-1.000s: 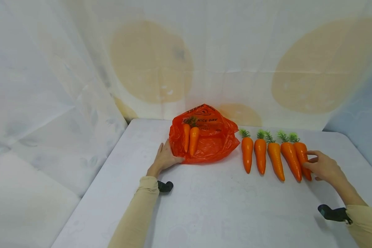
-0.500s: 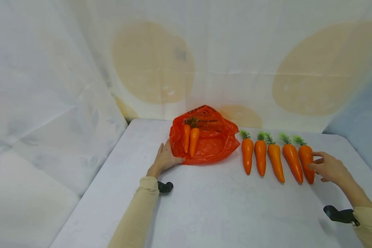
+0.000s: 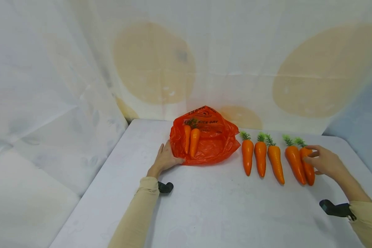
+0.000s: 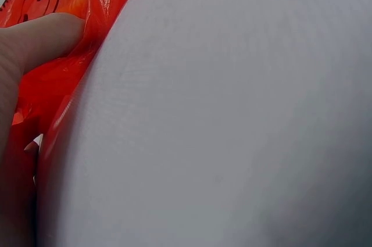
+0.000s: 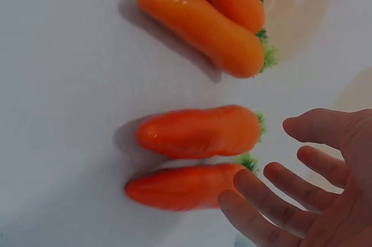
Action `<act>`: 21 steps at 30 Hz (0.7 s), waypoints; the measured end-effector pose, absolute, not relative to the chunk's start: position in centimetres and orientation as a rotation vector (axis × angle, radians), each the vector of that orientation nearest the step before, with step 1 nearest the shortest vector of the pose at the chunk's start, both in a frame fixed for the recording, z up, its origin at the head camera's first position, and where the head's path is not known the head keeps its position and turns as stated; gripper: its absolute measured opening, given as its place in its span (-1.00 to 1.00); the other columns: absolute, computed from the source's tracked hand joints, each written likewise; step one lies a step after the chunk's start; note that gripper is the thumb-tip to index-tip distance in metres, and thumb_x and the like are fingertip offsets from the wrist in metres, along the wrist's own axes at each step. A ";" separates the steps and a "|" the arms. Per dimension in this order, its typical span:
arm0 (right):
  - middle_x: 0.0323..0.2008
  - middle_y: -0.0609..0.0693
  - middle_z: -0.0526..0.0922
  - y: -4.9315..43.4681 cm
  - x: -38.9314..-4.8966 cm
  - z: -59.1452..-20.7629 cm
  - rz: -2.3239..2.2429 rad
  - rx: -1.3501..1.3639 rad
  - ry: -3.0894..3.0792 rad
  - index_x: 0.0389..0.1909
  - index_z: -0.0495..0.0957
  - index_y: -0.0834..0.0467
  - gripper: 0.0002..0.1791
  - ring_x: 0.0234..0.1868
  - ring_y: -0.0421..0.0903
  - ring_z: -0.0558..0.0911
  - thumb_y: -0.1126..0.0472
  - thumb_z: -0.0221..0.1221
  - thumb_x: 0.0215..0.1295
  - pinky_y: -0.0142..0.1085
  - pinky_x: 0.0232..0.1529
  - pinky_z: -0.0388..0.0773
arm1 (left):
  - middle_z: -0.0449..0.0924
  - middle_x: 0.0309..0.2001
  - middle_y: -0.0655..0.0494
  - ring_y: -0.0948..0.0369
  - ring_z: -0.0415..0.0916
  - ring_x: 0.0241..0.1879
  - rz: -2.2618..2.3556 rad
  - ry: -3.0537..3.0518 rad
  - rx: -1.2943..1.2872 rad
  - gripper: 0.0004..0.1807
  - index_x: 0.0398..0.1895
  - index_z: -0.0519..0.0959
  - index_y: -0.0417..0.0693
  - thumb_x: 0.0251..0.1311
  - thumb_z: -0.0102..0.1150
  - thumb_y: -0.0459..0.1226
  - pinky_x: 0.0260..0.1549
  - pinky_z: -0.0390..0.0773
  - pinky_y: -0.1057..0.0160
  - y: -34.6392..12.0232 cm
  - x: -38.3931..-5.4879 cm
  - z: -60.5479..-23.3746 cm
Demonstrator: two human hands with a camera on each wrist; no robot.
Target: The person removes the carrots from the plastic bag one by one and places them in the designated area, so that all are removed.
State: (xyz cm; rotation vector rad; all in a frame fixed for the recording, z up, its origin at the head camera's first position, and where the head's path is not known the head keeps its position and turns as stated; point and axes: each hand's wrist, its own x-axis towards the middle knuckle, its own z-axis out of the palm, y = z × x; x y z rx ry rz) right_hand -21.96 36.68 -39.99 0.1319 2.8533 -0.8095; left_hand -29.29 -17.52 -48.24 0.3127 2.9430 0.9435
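Observation:
In the head view, my left hand (image 3: 166,157) holds the left side of a red plastic bag (image 3: 214,150), which lies with its mouth toward me. The thumb (image 4: 55,35) presses on the plastic in the left wrist view; the other fingers are mostly hidden. Inside the bag lie two carrots (image 3: 194,143) with green tops. My right hand (image 3: 327,162) is at the rightmost carrot (image 3: 308,170), fingers loosely spread and fingertips overlapping its top end. Close against it lies another carrot (image 3: 295,164). In the right wrist view, the thumb and fingers (image 5: 317,126) are apart.
Left of that pair, three carrots (image 3: 276,163) lie in a row, leafy ends away from me, beside the bag. All rest on a white table (image 3: 220,210). A pale cloth wall (image 3: 232,51) rises behind the table, and another stands at its left.
The two rightmost carrots have shifted rightward, widening the gap to the third. My right hand went right with the end carrot, then came back slightly left and away from me. The left hand stays put.

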 end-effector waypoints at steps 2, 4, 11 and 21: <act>0.07 0.65 0.26 36.2 -22.3 -39.8 -0.799 0.095 2.874 0.32 0.05 0.56 -0.28 -0.13 0.41 0.55 0.13 0.07 0.40 -0.04 -0.31 0.71 | -0.04 0.56 -0.09 0.04 -0.16 0.55 0.933 2.946 0.311 0.19 0.57 -0.14 -0.16 0.01 0.31 0.09 0.51 -0.39 0.00 -17.5 -29.3 -48.2; 0.07 0.64 0.30 35.6 -22.6 -39.6 -0.780 0.059 2.901 0.31 0.09 0.54 -0.29 -0.13 0.39 0.55 0.12 0.09 0.39 -0.02 -0.30 0.70 | -0.04 0.56 -0.10 0.03 -0.14 0.55 0.927 2.949 0.311 0.19 0.57 -0.14 -0.16 0.01 0.31 0.09 0.51 -0.38 0.00 -17.5 -29.3 -48.2; 0.08 0.62 0.37 33.4 -23.6 -38.7 -0.771 -0.026 2.932 0.31 0.16 0.51 -0.33 -0.13 0.37 0.56 0.13 0.08 0.37 0.04 -0.26 0.67 | -0.05 0.56 -0.08 0.04 -0.12 0.54 0.951 2.940 0.322 0.19 0.58 -0.15 -0.13 0.01 0.32 0.08 0.51 -0.39 0.00 -17.5 -29.2 -48.2; 0.13 0.58 0.37 29.3 -25.1 -38.0 -0.834 -0.086 2.879 0.34 0.16 0.46 -0.32 -0.09 0.34 0.58 0.13 0.09 0.38 -0.03 -0.22 0.70 | -0.07 0.57 -0.07 0.05 -0.19 0.56 0.907 2.956 0.326 0.20 0.58 -0.16 -0.13 0.02 0.28 0.12 0.51 -0.37 0.00 -17.6 -29.3 -48.4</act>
